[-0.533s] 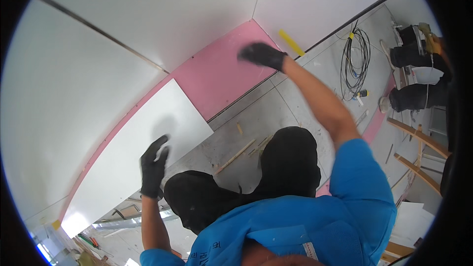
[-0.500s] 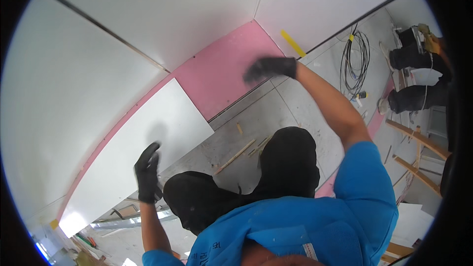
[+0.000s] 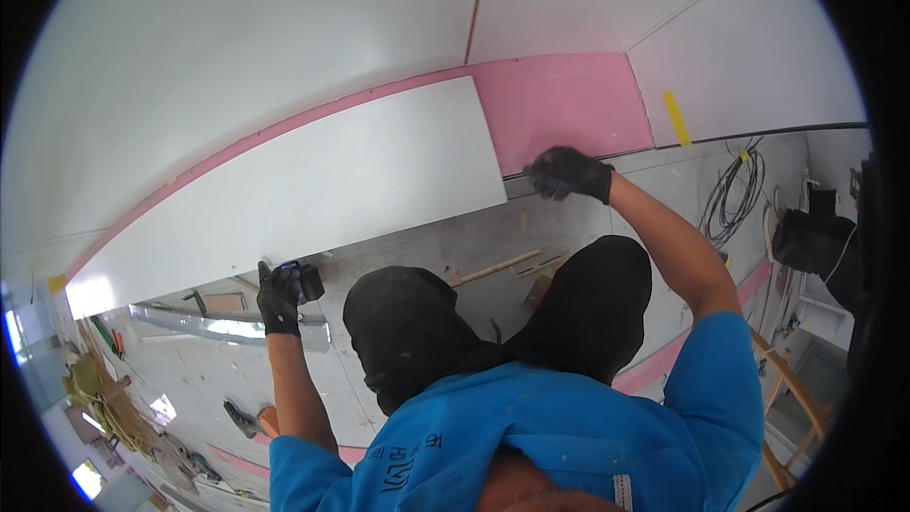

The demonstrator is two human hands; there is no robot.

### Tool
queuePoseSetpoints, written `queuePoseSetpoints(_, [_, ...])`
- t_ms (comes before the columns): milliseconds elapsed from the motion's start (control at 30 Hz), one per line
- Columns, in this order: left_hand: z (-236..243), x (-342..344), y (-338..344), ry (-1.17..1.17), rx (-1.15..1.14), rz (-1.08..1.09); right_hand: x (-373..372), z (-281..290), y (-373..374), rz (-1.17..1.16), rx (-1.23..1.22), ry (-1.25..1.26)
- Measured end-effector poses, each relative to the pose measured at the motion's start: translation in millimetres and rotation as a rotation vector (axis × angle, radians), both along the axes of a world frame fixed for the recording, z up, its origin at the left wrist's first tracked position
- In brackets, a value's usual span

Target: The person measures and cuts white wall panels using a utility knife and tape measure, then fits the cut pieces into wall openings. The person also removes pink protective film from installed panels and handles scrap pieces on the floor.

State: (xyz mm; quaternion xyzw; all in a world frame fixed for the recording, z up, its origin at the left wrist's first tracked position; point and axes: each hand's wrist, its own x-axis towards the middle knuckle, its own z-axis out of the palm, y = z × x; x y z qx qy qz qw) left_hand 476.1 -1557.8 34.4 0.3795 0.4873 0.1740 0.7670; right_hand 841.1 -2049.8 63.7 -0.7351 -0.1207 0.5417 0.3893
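A long white panel (image 3: 379,161) leans along the foot of the wall, over a pink board (image 3: 569,100) that shows above it and past its right end. My left hand (image 3: 279,299), in a dark glove, is at the panel's lower edge, its fingers stretched up toward it. Right beside that hand is a small dark block-like object (image 3: 307,283); whether the hand touches it is unclear. My right hand (image 3: 571,173), gloved too, hovers by the panel's lower right corner, in front of the pink board. Its fingers are bent and somewhat apart, with nothing visible in them.
Wooden strips (image 3: 495,267) lie on the floor before my knees. A metal channel (image 3: 223,325) lies at left. Yellow tape (image 3: 677,118) marks the wall at right, above a coil of black cable (image 3: 737,190). A person's dark-clad leg (image 3: 813,242) shows at far right.
My view has turned, so the panel and pink board appear farther right and more level. My left hand has come to the panel's lower edge. My right hand's fingers have bent beside the panel's end.
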Motion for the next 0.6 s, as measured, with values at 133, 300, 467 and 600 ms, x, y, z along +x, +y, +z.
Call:
queuePoseSetpoints(133, [-24.3,-13.5,53.6,-0.152,-0.03,0.028,-38.5,24.4,35.6,-0.078,0.053,0.213])
queuePoseSetpoints(300, [-52.9,-8.5,93.7,0.0,0.076,0.099,-47.5,26.0,45.1,-0.382,-0.023,0.42])
queuePoseSetpoints(467, [-54.7,-0.7,77.2,-0.044,0.162,0.111,-38.0,32.5,39.5,-0.272,-0.036,0.174])
queuePoseSetpoints(600, [-38.4,16.7,47.7,-0.213,-0.082,0.046,-28.7,25.0,10.0,-0.417,-0.007,0.095])
